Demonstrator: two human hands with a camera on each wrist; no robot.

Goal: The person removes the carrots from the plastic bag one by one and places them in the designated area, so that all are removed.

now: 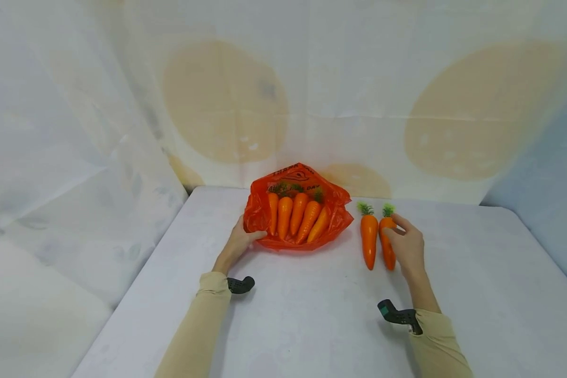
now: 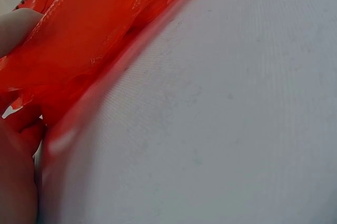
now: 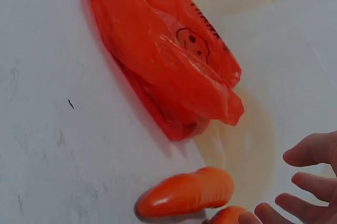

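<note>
A red plastic bag [image 1: 337, 210] lies on the table with its mouth toward me, and several orange carrots [image 1: 285, 218] with green tops show inside. My left hand [image 1: 241, 239] grips the bag's left rim, thumb over the edge and fingers beneath it; the left wrist view shows the thumb [image 2: 18, 29] on the film. Right of the bag, two more carrots lie side by side, tips toward me. One carrot [image 1: 369, 241] is apart from my hands. Over the other carrot [image 1: 387, 251] is my right hand [image 1: 408, 244], its fingers spread in the right wrist view near the top end.
A white-covered table [image 1: 302, 315] carries everything. Behind it hangs a pale cloth backdrop [image 1: 340, 68] with large tan spots. Dark wrist devices [image 1: 241, 285] sit on both forearms.
</note>
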